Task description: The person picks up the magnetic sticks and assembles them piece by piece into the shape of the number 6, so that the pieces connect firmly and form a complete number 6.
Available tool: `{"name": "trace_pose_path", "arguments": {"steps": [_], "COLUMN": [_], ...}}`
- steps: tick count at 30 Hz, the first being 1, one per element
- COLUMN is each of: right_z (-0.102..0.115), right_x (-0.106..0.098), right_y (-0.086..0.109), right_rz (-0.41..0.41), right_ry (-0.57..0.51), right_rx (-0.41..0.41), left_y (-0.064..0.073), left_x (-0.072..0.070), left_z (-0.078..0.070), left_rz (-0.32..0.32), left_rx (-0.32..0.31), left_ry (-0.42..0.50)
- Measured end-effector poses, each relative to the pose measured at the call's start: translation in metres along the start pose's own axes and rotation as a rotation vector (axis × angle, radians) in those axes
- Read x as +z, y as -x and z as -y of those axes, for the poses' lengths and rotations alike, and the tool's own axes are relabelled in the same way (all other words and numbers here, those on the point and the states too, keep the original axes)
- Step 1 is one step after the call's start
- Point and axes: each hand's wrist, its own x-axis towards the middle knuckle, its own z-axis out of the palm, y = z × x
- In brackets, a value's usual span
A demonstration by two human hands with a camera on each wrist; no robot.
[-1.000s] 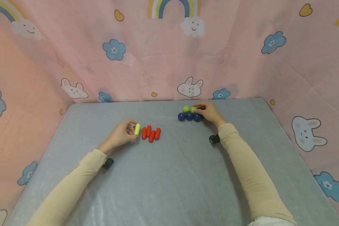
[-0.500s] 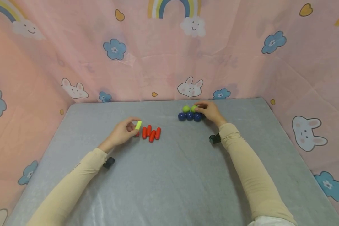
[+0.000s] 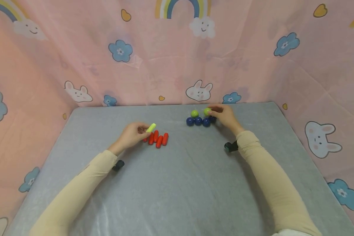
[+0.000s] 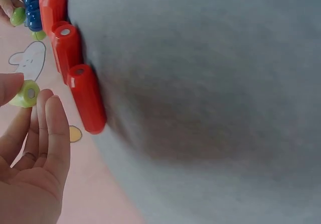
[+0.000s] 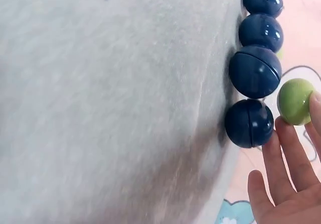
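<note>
Between thumb and fingers, my left hand [image 3: 132,133] pinches a yellow-green rod [image 3: 151,127], held tilted above the left end of a group of red rods [image 3: 159,141]. A silvery dot shows on the end of the yellow-green rod [image 4: 30,94] in the left wrist view, and the red rods [image 4: 86,98] carry similar dots. My right hand [image 3: 226,115] pinches a green ball [image 3: 207,111] just above the right end of a row of several dark blue balls [image 3: 198,121]. Another green ball [image 3: 194,113] sits at that row's left part. The right fingers partly hide the rightmost blue ball [image 5: 249,123].
A grey cloth-covered table [image 3: 171,183] lies under everything. Behind and at both sides hangs a pink printed curtain [image 3: 153,75], close to the table's back edge. Dark wrist cameras [image 3: 231,146] hang below both wrists near the tabletop.
My left hand has moved right, tipping the yellow-green rod from nearly upright to slanted. My right hand has shifted right and slightly back with its green ball, widening the gap to the other green ball.
</note>
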Motion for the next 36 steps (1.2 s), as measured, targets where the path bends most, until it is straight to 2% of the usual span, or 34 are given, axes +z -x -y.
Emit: {"name": "trace_pose_path", "arguments": {"steps": [4, 9, 18, 27, 36], "right_z": [0.000, 0.002, 0.007, 0.009, 0.006], "right_x": [-0.007, -0.013, -0.018, -0.009, 0.005], "right_y": [0.007, 0.015, 0.039, 0.063, 0.079], "right_rz": [-0.024, -0.048, -0.005, 0.063, 0.105], "right_ry": [0.006, 0.011, -0.012, -0.003, -0.052], "right_rx": [-0.022, -0.010, 0.001, 0.046, 0.093], "left_y": [-0.007, -0.016, -0.035, -0.048, -0.056], "left_x": [0.003, 0.008, 0.025, 0.044, 0.068], "left_z": [-0.007, -0.017, -0.039, -0.058, -0.067], "left_rz": [0.015, 0.043, 0.099, 0.147, 0.192], "left_rx": [0.017, 0.036, 0.054, 0.168, 0.187], "left_ry": [-0.005, -0.002, -0.004, -0.023, 0.041]}}
